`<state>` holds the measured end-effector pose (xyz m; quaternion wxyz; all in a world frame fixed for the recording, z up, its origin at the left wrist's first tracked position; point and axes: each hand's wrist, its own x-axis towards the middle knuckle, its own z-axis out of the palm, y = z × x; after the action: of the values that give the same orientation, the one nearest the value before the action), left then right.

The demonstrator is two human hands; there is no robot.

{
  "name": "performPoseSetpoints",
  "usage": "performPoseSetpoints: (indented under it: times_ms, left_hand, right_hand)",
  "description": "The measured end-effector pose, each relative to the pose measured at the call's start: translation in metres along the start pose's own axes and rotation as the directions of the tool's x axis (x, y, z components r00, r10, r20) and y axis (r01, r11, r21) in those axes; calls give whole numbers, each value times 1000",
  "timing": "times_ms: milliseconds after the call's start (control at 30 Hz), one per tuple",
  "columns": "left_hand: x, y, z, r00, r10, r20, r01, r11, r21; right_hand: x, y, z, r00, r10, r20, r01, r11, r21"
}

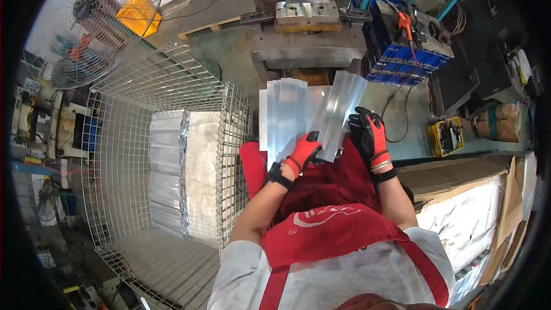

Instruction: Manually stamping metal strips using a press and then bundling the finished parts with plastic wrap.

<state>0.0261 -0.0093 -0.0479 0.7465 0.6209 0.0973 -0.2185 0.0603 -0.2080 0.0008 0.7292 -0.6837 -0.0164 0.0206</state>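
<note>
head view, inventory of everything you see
Metal strips: several, silver, centre
Wire basket: one, grey, left
Stacked pieces: several, silver, in basket
Fan: one, grey, upper left
Large bin: one, yellow, by fan
Press: one, grey and yellow, top centre
Crates: count unclear, blue, upper right
Corded tool: one, orange, on crates
Small crate: one, yellow, right
Cardboard box: one, brown, lower right
Machinery: count unclear, mixed, far left
Apron: one, red, worn
Left hand: one, red-black glove, at strips
Right hand: one, red-black glove, right of strips
</note>
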Motion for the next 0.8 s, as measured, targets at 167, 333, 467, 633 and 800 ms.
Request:
performPoseSetpoints:
  times_ms: [167, 333, 467, 633, 800]
  left_hand:
    - [-50, 47, 11, 952, 43, 301, 104, 884, -456]
    - [-48, 45, 13, 861, 195, 469, 151, 783, -603]
    - [-37, 53, 17, 881, 134, 453, 250, 682, -688]
    - [-11, 84, -4, 834, 213, 509, 396, 410, -821]
    - [1, 98, -11, 861, 190, 473, 260, 635, -728]
  right_hand:
    - [13, 15, 13, 990, 37, 137, -88, 916, 391]
    - [37, -23, 50, 746, 33, 665, -586, 505, 633]
    - [83, -10, 63, 953, 88, 289, -246, 783, 571]
    - [125, -10, 71, 996, -20, 83, -7, 950, 311]
    - [149, -6, 78, 995, -99, 6, 97, 984, 147]
